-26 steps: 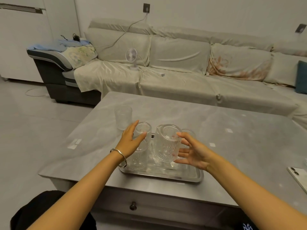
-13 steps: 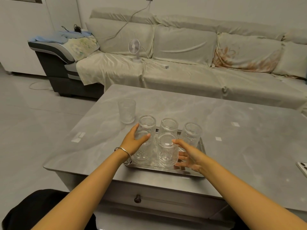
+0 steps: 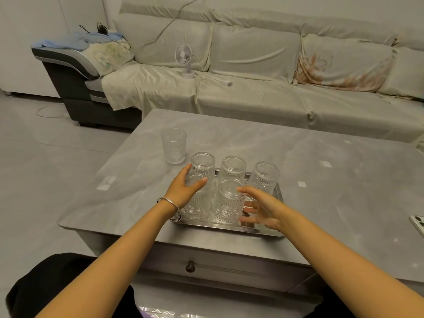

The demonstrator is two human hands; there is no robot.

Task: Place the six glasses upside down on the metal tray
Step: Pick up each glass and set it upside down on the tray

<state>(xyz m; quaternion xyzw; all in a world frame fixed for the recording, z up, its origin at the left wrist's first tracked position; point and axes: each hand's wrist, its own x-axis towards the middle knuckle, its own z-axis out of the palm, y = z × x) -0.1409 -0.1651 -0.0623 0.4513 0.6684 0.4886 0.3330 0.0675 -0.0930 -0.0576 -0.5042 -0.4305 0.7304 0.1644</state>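
A metal tray [image 3: 263, 231] lies near the table's front edge. Five ribbed glasses stand on it upside down. Three form the back row: left [image 3: 204, 162], middle [image 3: 232, 167] and right [image 3: 266, 176]. Two stand in front: the front-left glass [image 3: 197, 206] and the front-middle glass [image 3: 227, 208]. A sixth glass [image 3: 173, 145] stands upright on the table, left of and behind the tray. My left hand [image 3: 183, 190] curls around the top of the front-left glass. My right hand [image 3: 261, 208] is spread open beside the front-middle glass, its thumb at the glass's top.
The grey table [image 3: 321, 180] has a drawer knob [image 3: 190, 266] at its front. A phone [image 3: 418, 226] lies at the right edge. Behind the table is a covered sofa [image 3: 252, 92] with a small fan [image 3: 184, 58] on it.
My right hand has let go of the front-middle glass, which now stands on the tray, and has drawn slightly right with fingers spread. My left hand stays on the front-left glass.
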